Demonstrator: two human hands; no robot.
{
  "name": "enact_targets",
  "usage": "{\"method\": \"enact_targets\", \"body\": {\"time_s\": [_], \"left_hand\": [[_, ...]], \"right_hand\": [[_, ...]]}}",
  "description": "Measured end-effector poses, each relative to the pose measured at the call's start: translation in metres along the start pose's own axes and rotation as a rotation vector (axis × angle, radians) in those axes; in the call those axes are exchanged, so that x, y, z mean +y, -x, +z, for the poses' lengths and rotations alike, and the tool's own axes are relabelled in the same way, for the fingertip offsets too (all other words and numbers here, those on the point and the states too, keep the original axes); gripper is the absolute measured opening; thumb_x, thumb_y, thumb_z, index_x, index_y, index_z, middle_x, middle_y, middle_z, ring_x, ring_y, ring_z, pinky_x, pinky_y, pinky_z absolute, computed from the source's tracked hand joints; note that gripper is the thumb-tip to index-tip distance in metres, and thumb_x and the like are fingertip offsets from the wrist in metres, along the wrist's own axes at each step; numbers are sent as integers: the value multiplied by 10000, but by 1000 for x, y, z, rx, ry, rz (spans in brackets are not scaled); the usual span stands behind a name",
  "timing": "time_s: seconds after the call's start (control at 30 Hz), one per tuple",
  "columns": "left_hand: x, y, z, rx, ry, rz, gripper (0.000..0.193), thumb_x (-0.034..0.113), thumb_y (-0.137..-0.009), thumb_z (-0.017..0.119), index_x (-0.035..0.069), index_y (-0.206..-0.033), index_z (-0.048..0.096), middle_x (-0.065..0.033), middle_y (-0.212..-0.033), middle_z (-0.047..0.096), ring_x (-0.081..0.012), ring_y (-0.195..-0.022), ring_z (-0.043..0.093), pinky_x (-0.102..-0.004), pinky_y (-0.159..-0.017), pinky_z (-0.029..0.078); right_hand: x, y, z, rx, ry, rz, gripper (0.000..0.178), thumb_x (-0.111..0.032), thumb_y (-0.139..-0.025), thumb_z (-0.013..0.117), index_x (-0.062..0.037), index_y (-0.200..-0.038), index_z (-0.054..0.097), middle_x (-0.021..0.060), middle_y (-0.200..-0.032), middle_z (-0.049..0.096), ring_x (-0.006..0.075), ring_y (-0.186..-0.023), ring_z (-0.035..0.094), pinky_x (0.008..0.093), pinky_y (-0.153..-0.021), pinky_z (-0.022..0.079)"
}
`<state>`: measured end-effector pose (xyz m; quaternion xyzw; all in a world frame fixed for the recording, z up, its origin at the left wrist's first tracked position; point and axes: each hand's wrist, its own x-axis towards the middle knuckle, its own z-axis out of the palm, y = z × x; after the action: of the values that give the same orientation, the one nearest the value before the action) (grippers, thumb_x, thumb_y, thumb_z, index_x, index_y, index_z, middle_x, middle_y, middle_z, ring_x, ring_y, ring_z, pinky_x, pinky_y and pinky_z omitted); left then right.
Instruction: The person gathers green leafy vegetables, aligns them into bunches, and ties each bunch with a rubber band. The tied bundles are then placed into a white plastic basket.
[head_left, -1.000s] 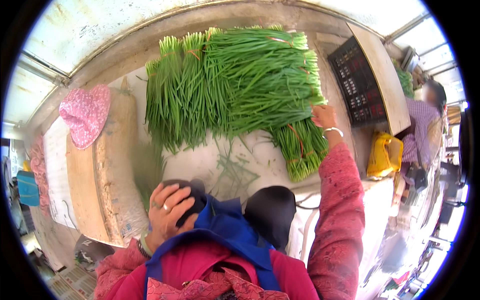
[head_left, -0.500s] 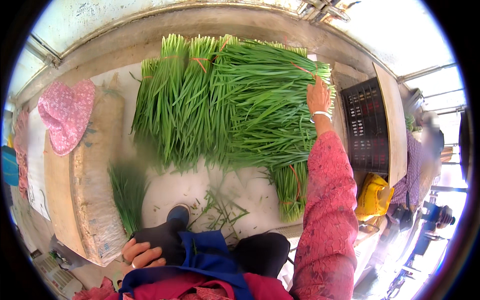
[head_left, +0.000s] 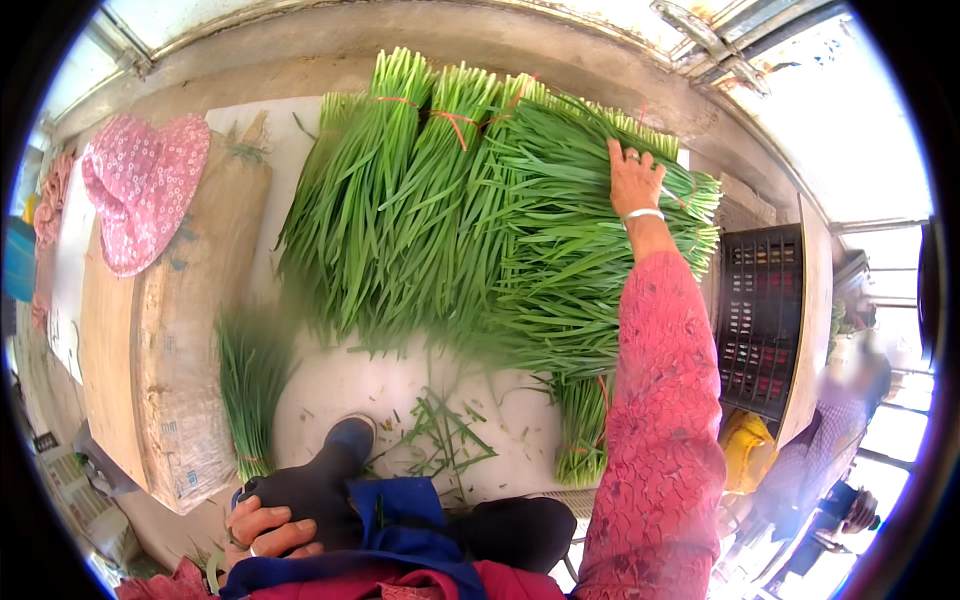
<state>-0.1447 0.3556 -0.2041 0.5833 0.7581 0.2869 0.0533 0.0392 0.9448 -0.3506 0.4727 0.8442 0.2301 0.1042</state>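
Note:
Bundles of garlic chives (head_left: 400, 200) tied with red bands lie side by side, pale stem ends at the back. A crosswise pile of chives (head_left: 570, 240) sits to their right, leaf tips to the left and stem ends to the right. My right hand (head_left: 637, 185) rests on top of this pile, palm down and open, fingers spread over the leaves near a red band; a bracelet circles the wrist. My left hand (head_left: 270, 528) lies on my left thigh, fingers loosely bent and apart, with nothing visible in it.
A smaller chive bundle (head_left: 252, 400) stands by the plastic-wrapped wooden block (head_left: 215, 350) at left, under a pink hat (head_left: 145, 190). Another bundle (head_left: 580, 430) lies front right. Leaf scraps (head_left: 440, 430) litter the white surface. A black crate (head_left: 760, 320) and yellow bag (head_left: 745, 450) are at right.
My right hand has moved left from the stem ends onto the leaves of the crosswise pile. The view has shifted slightly. My left hand stays on my thigh.

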Motion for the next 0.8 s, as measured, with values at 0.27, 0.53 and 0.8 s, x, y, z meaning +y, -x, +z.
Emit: {"method": "enact_targets", "body": {"time_s": [0.27, 0.53, 0.8], "left_hand": [[-8, -17, -55, -292, 151, 126, 257, 239, -670, 684, 214, -925, 708, 13, -1060, 683, -212, -1022, 592, -448, -980, 422], [22, 11, -71, -252, 399, 312, 314, 317, -777, 698, 132, -1029, 668, -35, -1130, 665, -244, -1104, 592, -440, -1004, 422], [64, -74, -132, -475, 945, 62, 1102, 477, -733, 779, -117, -1452, 193, -312, -1473, 296, -338, -1392, 305, -400, -1143, 263]], "right_hand": [[53, 35, -94, 0, -246, 202, 263, -149, -846, 600, -105, -1099, 545, 149, -1051, 654, 380, -1006, 616, 513, -805, 497], [141, 98, -346, 77, -555, 214, 420, -301, -715, 684, 58, -930, 665, 211, -836, 678, 329, -798, 661, 405, -766, 510], [67, 285, -582, -290, -1085, 313, 385, -324, -789, 638, 0, -994, 673, 67, -824, 689, 148, -698, 667, 284, -703, 558]]}}
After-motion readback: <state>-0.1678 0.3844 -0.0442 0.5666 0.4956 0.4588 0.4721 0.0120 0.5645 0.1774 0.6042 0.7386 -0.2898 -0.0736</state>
